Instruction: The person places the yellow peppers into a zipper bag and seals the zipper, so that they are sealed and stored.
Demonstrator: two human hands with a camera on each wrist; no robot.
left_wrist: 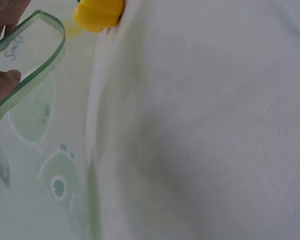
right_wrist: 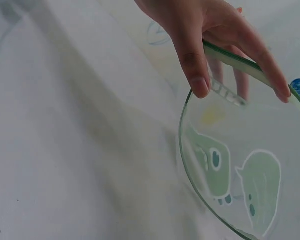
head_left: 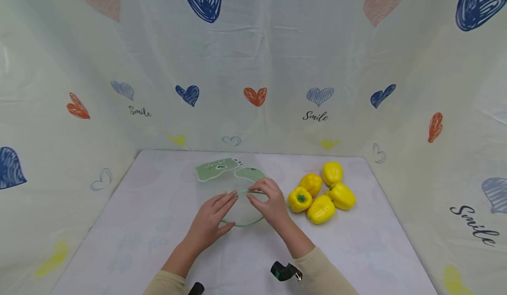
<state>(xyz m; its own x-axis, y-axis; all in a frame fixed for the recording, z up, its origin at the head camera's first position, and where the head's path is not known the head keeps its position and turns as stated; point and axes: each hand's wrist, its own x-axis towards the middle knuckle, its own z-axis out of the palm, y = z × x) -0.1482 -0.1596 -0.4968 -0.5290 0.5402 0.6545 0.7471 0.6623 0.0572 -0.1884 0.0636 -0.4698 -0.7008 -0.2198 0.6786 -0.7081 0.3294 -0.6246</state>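
Note:
A clear plastic bag (head_left: 218, 169) printed with pale green cartoon figures lies on the table, its green-edged mouth spread into a wide loop towards the person. The left hand (head_left: 210, 218) holds the left side of the mouth, fingers along the far edge and thumb on the near edge. At the far edge's right part, the right hand (head_left: 273, 202) pinches the rim between thumb and fingers. In the right wrist view the rim (right_wrist: 240, 62) passes between that thumb and the fingers. The left wrist view catches only the left thumb (left_wrist: 4, 85) beside the green rim (left_wrist: 60, 35).
Several yellow bell peppers (head_left: 321, 209) sit in a cluster to the right of the bag; one pepper (left_wrist: 98, 14) shows at the top of the left wrist view. A white cloth covers the table (head_left: 130, 224). Heart-printed curtains (head_left: 253, 66) stand behind and at both sides.

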